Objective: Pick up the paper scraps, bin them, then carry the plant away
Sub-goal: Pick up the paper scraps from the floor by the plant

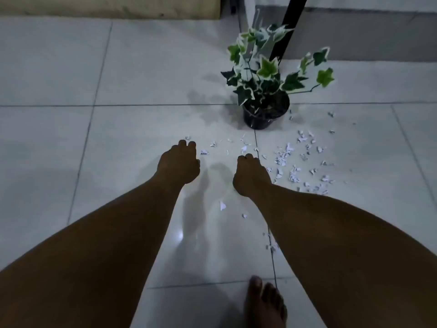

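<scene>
White paper scraps (287, 159) lie scattered over the pale floor tiles, thickest to the right of my hands, with a few more (222, 205) between my forearms. An ivy plant (267, 74) with green and white leaves stands in a black pot (262, 119) just beyond the scraps. My left hand (181, 164) reaches down to the floor, its bunched fingertips beside a small scrap (188, 138). My right hand (250, 176) is lowered at the left edge of the scrap patch with its fingers curled under. Both palms are hidden, so I cannot see whether either hand holds paper.
A black slanted pole (286, 29) rises behind the plant. A pale wall base (354, 31) runs along the back right and a beige surface (106, 5) along the back left. A bare foot (264, 304) stands at the bottom edge. No bin is in view.
</scene>
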Demonstrator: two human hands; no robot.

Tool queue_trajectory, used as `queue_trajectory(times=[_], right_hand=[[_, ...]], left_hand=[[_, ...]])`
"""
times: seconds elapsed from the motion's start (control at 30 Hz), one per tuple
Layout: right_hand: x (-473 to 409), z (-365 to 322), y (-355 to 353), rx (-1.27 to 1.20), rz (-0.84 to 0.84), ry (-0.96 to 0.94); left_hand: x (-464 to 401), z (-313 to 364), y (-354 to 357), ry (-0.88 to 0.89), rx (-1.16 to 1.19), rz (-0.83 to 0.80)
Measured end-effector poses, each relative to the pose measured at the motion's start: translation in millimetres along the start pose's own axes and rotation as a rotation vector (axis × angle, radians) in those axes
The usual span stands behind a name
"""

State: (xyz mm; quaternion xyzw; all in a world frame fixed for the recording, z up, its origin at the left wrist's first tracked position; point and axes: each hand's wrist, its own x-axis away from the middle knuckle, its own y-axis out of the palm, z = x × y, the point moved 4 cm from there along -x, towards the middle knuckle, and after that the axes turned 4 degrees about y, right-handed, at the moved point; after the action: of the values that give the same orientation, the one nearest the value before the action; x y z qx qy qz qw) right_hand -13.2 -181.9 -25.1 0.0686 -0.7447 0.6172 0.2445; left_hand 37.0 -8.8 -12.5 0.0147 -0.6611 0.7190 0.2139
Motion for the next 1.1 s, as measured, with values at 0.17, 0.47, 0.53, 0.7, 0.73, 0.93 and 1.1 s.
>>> queue_trajectory(times=[0.17, 0.47, 0.53, 0.7, 0.73, 0.93, 1.1], right_hand=[[-62.8, 21.5, 30.3, -0.015, 0.148, 0.061], [-118.3, 38.4, 54.9, -0.307, 0.167, 0.335], [-127.1, 36.4, 55.5, -0.324, 0.166, 0.309], [-141.6, 23.0, 51.7, -0.382, 0.198, 0.227], [-142.6, 18.6, 51.0, -0.387, 0.216, 0.21], [-152.6, -10.3, 54.3, -0.287, 0.207, -0.023], [-154.7, -30.0, 57.2, -0.151, 0.177, -0.187]], left_hand=[[-39.7, 1.2, 55.9, 0.003, -0.013, -0.029], [-66.2, -0.6, 95.4, -0.086, 0.219, -0.006], [-74.3, 1.0, 95.4, -0.133, 0.303, 0.041], [-94.0, 13.1, 87.0, -0.211, 0.443, 0.094], [-97.7, 15.8, 85.7, -0.209, 0.463, 0.097], [-113.2, 18.4, 87.6, -0.189, 0.569, 0.064], [-109.3, 4.0, 88.7, -0.174, 0.561, 0.137]])
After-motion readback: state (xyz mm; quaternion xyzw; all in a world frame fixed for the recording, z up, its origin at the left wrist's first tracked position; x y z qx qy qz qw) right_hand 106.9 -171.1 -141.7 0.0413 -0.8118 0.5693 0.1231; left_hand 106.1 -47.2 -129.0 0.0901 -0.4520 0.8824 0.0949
